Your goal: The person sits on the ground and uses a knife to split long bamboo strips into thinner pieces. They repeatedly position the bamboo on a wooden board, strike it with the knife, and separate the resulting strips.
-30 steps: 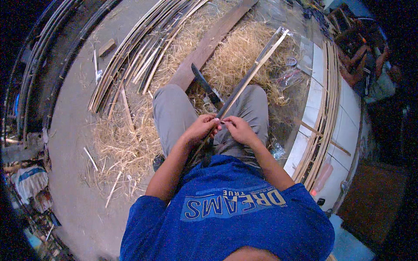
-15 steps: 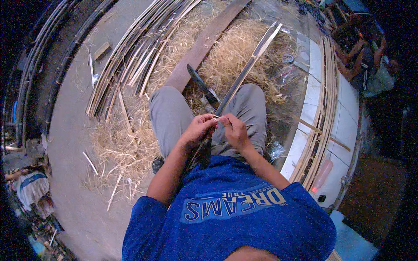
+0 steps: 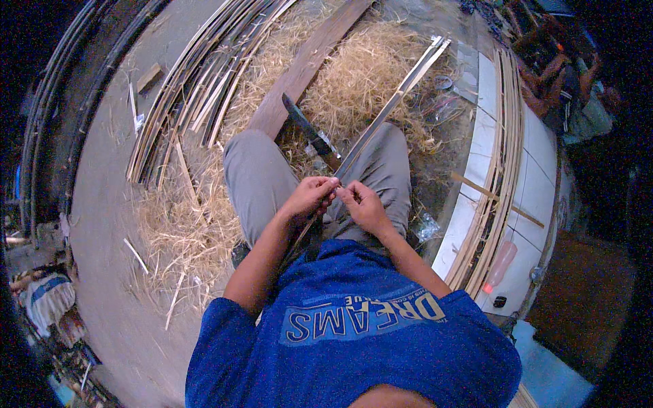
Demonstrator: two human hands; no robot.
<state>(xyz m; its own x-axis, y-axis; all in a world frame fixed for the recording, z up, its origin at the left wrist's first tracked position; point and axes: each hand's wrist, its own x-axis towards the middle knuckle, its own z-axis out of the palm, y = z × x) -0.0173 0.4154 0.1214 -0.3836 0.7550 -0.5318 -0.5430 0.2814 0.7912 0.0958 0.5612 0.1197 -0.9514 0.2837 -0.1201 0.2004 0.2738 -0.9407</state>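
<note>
A bundle of long split bamboo strips (image 3: 384, 114), dark on one face and pale on the edges, runs from between my knees out to the far right. My left hand (image 3: 311, 197) is closed round its near end, thumb on top. Right beside it, my right hand (image 3: 365, 205) has its fingers pinched together at the strips; what they grip is mostly hidden. Beyond my hands a knife (image 3: 307, 126) with a broad dark blade lies between my knees, over the shavings.
Pale shavings (image 3: 360, 68) are heaped around a brown plank (image 3: 299, 78). More bamboo strips (image 3: 197, 81) lie at the far left, and another row (image 3: 500, 156) rests on white tiles (image 3: 534, 183) at right. Dark poles (image 3: 88, 88) line the left edge. Another person (image 3: 564, 81) sits far right.
The pale band that showed between my fingertips is now hardly visible, and my right hand has turned slightly downward. The bundle's far end appears farther right; the whole view has shifted a little.
</note>
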